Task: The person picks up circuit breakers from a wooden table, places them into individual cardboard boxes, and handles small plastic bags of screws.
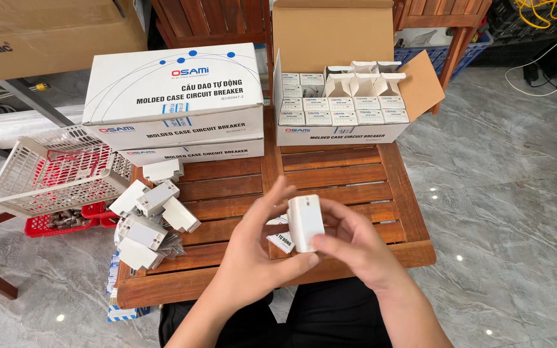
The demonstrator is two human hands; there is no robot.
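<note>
Two hands, head view. My left hand (259, 248) and right hand (356, 248) meet over the near edge of the slatted wooden table (349, 174), pinching between them a small white box-shaped part (305, 222) held upright. The left thumb presses its lower edge while the other left fingers (277, 196) stand spread behind it; the right fingers curl round its right side. A printed leaflet (281, 240) shows just behind and below the part; I cannot tell whether either hand holds it.

In my judgement the handling goes best with the part kept square between both thumbs, gripped by its edges, low over the table.

Surface. At my left lies a loose pile of similar white parts (149, 219), some overhanging the table edge. Behind them two long closed white cartons (175, 103) are stacked. At the far right an open carton (340, 106) holds rows of small white boxes, a few with flaps raised.

Room. Off the table's left side a pale plastic basket (53, 171) sits tilted over a red tray (59, 222). The grey marbled floor (504, 212) surrounds the table; a brown cardboard box (46, 32) stands at upper left, and wooden chairs (207, 22), a blue crate and cables at the back.
</note>
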